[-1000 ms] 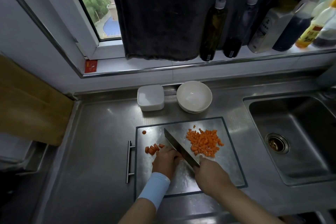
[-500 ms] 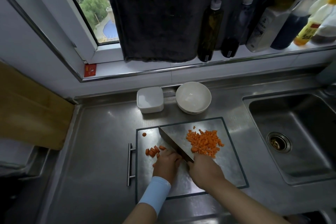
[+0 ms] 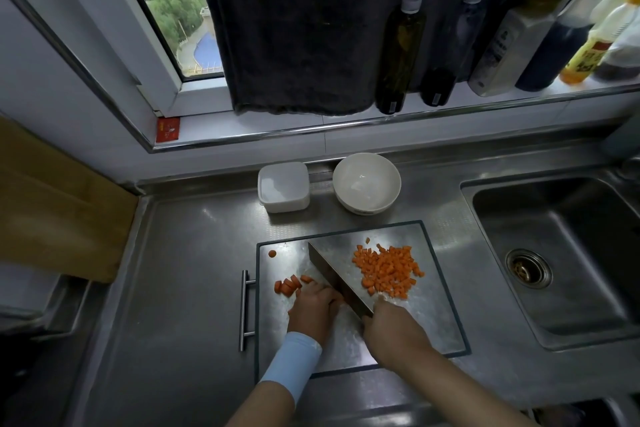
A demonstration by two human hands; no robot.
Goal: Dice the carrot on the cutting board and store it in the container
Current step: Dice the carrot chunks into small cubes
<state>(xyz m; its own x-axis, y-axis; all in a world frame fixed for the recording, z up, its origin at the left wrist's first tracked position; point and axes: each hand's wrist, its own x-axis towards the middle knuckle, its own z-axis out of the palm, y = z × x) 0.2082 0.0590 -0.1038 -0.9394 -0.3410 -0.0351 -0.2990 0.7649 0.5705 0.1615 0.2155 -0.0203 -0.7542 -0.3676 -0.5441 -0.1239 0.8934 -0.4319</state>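
A steel cutting board point(image 3: 429, 319) lies on the counter. On its right half sits a heap of diced carrot point(image 3: 388, 269). A few larger carrot chunks point(image 3: 289, 284) lie at its left, and one lone round piece point(image 3: 272, 253) near the far-left corner. My right hand point(image 3: 391, 329) grips the handle of a cleaver point(image 3: 337, 277), blade angled toward the far left. My left hand point(image 3: 313, 308), fingers curled, presses down just left of the blade; what is under it is hidden. A white lidded container point(image 3: 283, 187) stands behind the board.
A white bowl point(image 3: 366, 182) stands beside the container. The sink point(image 3: 561, 253) with its drain is on the right. Several sauce bottles point(image 3: 400, 42) line the window sill under a dark cloth point(image 3: 294, 28). A wooden board point(image 3: 52, 204) leans at the left. A bar handle point(image 3: 244, 308) edges the board.
The cleaver has stayed between my two hands with only small shifts beside the left fingers. The carrot heap and chunks lie as before.
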